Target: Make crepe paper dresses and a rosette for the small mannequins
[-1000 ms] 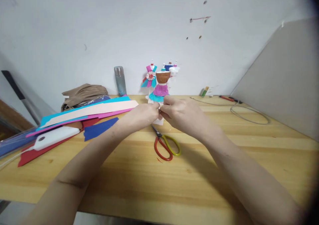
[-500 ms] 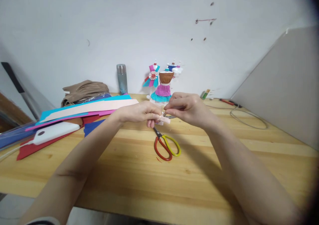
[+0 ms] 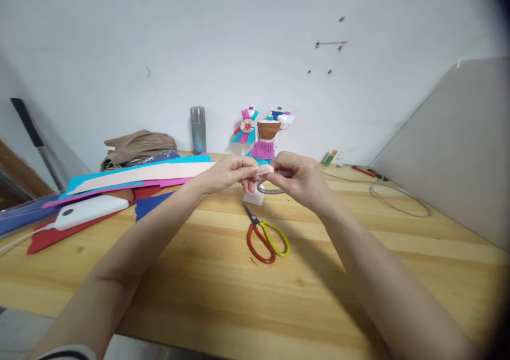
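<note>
From the head camera, both forearms reach out over a wooden table and the hands meet above its middle. The left hand and the right hand both pinch a small pale pink paper piece between thumb and fingertips. It is held in the air between them, just in front of the paper dress figures that stand at the wall. The other fingers of both hands are curled in.

Just beneath the right hand a ring of tape shows; I cannot tell whether it lies on the table or hangs from a finger. A pale scrap of paper sits below the left fingertips. Near it, closer to the person, scissors with one red and one yellow handle lie shut on the wood.

To the left lies a stack of long coloured paper sheets, cyan, peach and pink, with a dark blue piece and a red sheet beside it. A white flat object rests on the red sheet. Behind them sit a brown cloth bundle and a steel flask.

To the right, a looped cable lies near a grey board leaning at the table's edge.
</note>
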